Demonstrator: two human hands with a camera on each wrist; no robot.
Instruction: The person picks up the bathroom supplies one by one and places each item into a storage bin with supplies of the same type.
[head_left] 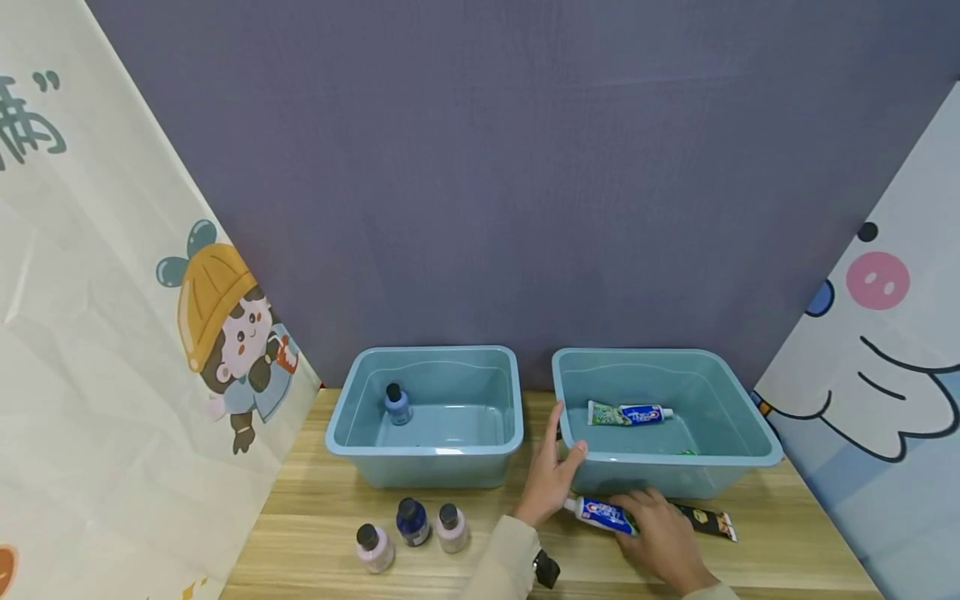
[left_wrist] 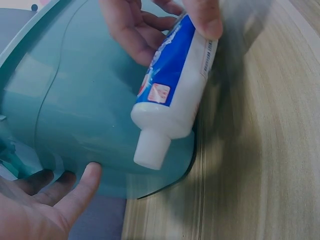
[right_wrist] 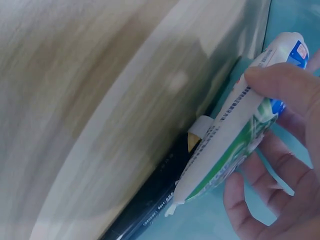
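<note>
My right hand (head_left: 660, 537) pinches a blue, white and green toothpaste tube (head_left: 606, 515) between thumb and fingers, in front of the right bin. Its white cap points left, and in the left wrist view the tube (left_wrist: 172, 75) overlaps the bin's wall. A black toothpaste tube (head_left: 705, 522) lies on the table along the bin's base, partly behind the hand. At the near left corner of the right bin (head_left: 660, 460), my left hand (head_left: 550, 482) rests with fingers fairly straight and thumb by the rim. Inside that bin lies another green and blue toothpaste tube (head_left: 628, 414).
The left bin (head_left: 427, 451) holds one blue bottle (head_left: 398, 406) with a black cap. Before it on the wooden table (head_left: 300, 533) stand two pink bottles (head_left: 375, 550) and a dark blue bottle (head_left: 412, 523). A grey panel (head_left: 480, 183) rises behind the bins.
</note>
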